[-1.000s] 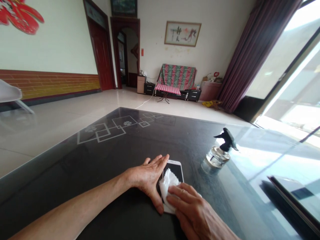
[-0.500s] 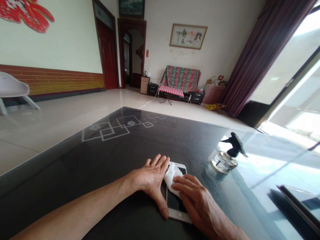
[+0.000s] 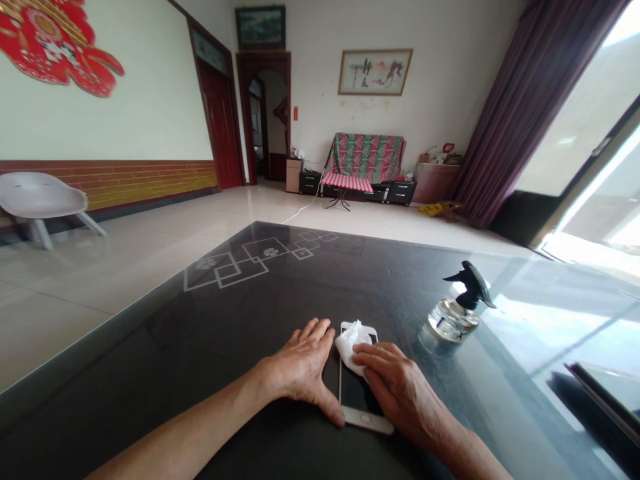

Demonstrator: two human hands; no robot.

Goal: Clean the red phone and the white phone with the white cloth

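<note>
A white smartphone [image 3: 367,419] with a dark screen lies flat on the glossy black table [image 3: 240,333]. My right hand [image 3: 400,383] presses a crumpled white tissue [image 3: 353,343] onto the upper part of the screen, fingers closed over it. Along the phone's left side, my left hand [image 3: 310,367] rests with fingers stretched out and thumb apart. Its thumb touches the phone's lower left corner. Part of the phone's right edge is hidden by my right hand.
To the right stands a clear spray bottle [image 3: 453,320] with a black trigger head. A dark flat object [image 3: 607,407] lies by the right edge. Beyond the table are a white chair [image 3: 43,197] and a small table with a striped cloth [image 3: 347,182].
The tissue under my right hand has shifted slightly on the screen. My left fingers have drawn a little away from the phone's upper edge. The camera view has turned slightly.
</note>
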